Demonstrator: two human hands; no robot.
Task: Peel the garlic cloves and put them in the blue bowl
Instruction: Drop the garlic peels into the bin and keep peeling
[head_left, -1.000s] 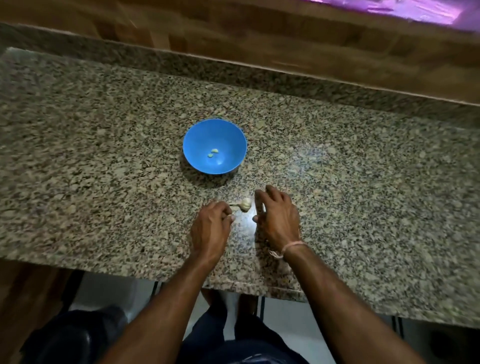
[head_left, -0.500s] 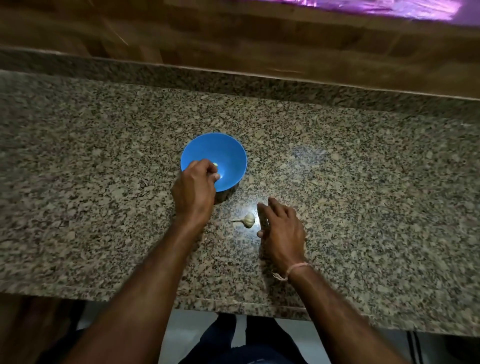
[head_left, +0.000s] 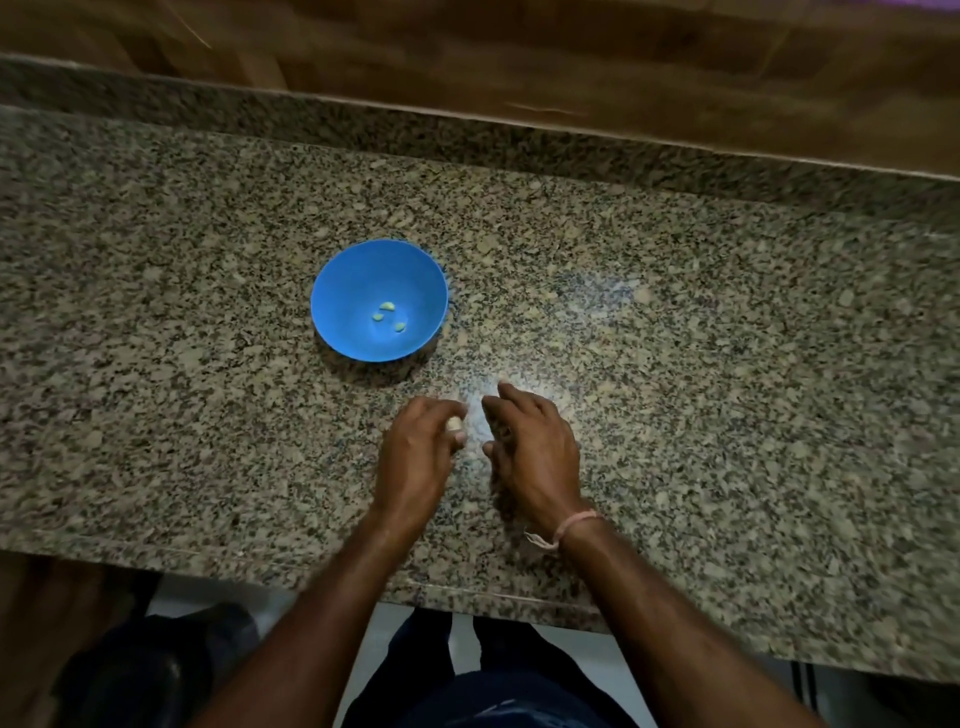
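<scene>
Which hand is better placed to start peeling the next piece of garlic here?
Left, probably. The left hand already grips the garlic in curled fingers beside the blue bowl. The right hand holds nothing, fingers loose on the counter, so it could pick at the skin.

We have a single view: a head-worn wide-angle camera, looking forward and steeply down from above the near edge of the granite counter (head_left: 727, 364). It sits close enough that both forearms enter from the bottom edge. The counter spans the full frame width; the wooden wall (head_left: 571, 57) behind it crosses the top. Straight edges curve toward the borders.
</scene>
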